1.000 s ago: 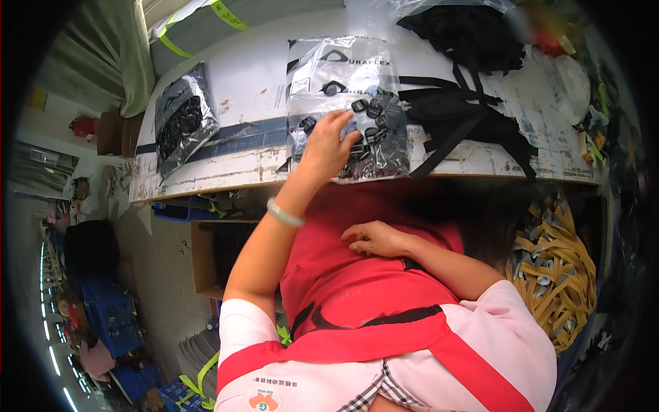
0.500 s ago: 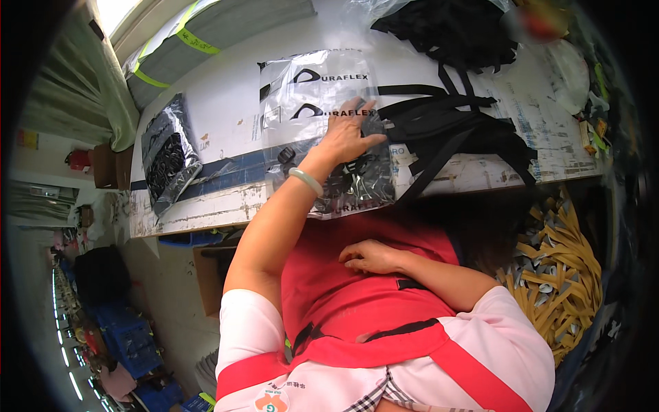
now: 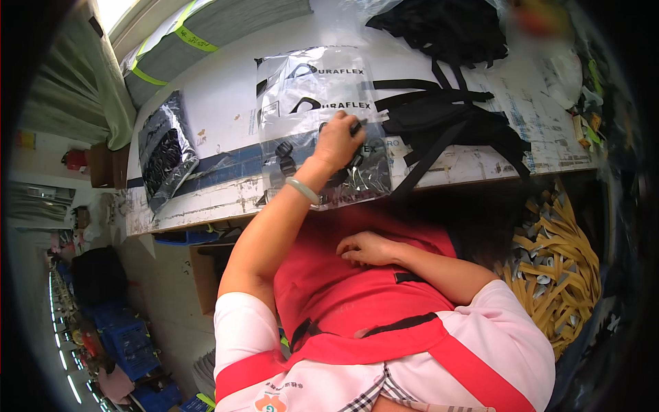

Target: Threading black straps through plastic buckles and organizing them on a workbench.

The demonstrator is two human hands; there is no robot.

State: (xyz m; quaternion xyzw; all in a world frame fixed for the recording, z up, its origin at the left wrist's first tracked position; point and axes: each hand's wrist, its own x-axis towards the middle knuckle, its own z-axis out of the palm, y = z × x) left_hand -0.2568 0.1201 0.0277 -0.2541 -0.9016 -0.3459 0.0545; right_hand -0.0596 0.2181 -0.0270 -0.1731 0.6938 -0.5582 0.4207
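Observation:
A clear plastic bag (image 3: 319,82) with dark printing lies flat on the worktable, with black plastic buckles (image 3: 285,158) showing at its lower part. Over the bag's middle, my left hand (image 3: 335,143) is closed, its bent fingers around a small black buckle (image 3: 355,128). Whether that buckle lies inside the bag or on it, I cannot tell. A pale bangle (image 3: 303,190) circles the left wrist. My right hand (image 3: 368,248) rests on the red apron (image 3: 357,302) below the table edge, fingers loosely bent and apart, with nothing visible in it.
Black straps with fabric (image 3: 446,130) lie right of the bag, a black fabric heap (image 3: 446,31) behind them. Another bag of black parts (image 3: 168,151) is at left. A strapped grey stack (image 3: 213,38) stands at the back. Tan strips (image 3: 559,268) pile up below, right of the table.
My left hand went from lying spread on the bag to closing around a black buckle, moving slightly toward me. The right hand stays on the apron. The view has shifted a little.

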